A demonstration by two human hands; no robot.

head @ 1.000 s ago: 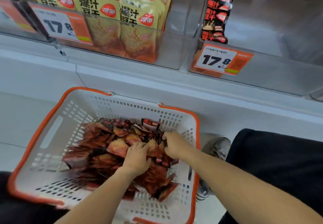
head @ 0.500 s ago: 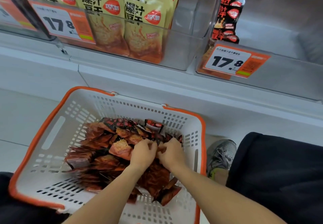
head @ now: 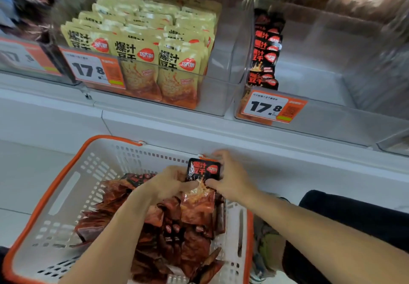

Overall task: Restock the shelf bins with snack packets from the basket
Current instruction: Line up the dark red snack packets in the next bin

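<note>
I hold a stack of black-and-red foil snack packets [head: 202,186] upright between both hands above the far right corner of the white perforated plastic basket with an orange rim [head: 66,195], long axis vertical, black printed top edge up and facing me. My left hand [head: 170,182] grips the stack's left side and my right hand [head: 230,179] clasps its right side, thumb on the front. More dark red packets [head: 172,235] lie heaped below; the clear right-hand shelf bin [head: 332,97] holds a few upright black packets [head: 265,51].
</note>
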